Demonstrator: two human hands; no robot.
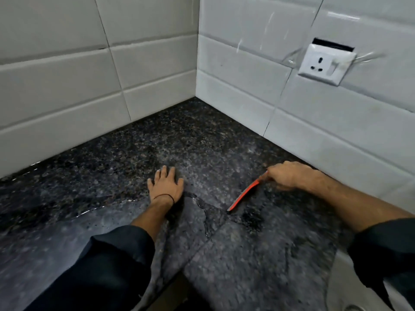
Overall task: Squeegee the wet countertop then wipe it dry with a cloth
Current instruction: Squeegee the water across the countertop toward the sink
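Note:
A dark speckled granite countertop [125,158] fills the corner, with a glossy film of water across its left part and a wet ridge running from my left wrist toward the blade's lower tip. My right hand [288,176] grips the top of an orange squeegee [244,194], whose blade slants down-left and rests on the stone. My left hand [166,184] lies flat on the counter with fingers spread, a thin black band at the wrist. No cloth is in view.
White tiled walls [235,70] meet in a corner behind the counter. A white wall socket [323,63] sits on the right wall above the counter. The counter's front edge runs near the bottom of the view, with something white at the bottom right.

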